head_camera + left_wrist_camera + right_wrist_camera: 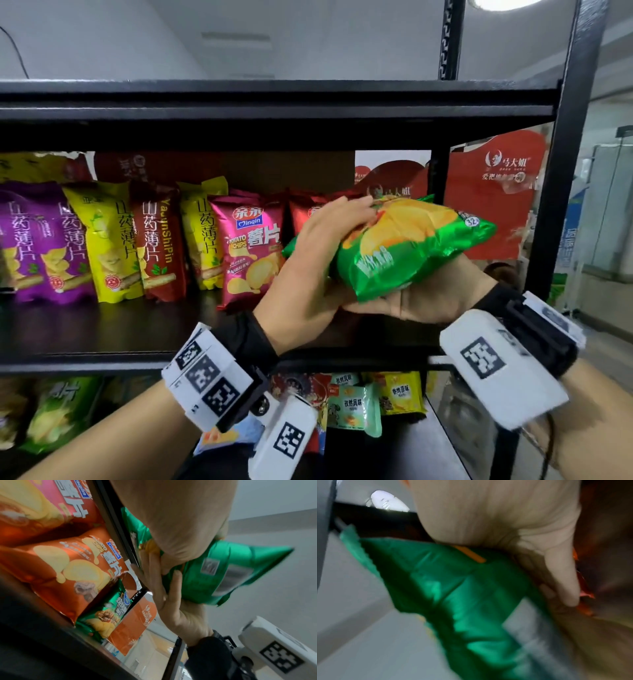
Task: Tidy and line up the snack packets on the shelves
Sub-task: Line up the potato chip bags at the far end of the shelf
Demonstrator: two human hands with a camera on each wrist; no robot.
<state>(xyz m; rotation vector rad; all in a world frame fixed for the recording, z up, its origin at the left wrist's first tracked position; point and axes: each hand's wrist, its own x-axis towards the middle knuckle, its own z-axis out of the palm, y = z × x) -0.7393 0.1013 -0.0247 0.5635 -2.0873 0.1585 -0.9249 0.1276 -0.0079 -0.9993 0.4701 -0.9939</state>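
Both hands' grip [346, 260] holds puffy green chip packet [411, 250], tilted sideways.

Both hands hold a green chip packet [404, 246] before the black shelf [102, 329], left hand [308, 270] atop, right hand [435, 298] beneath.
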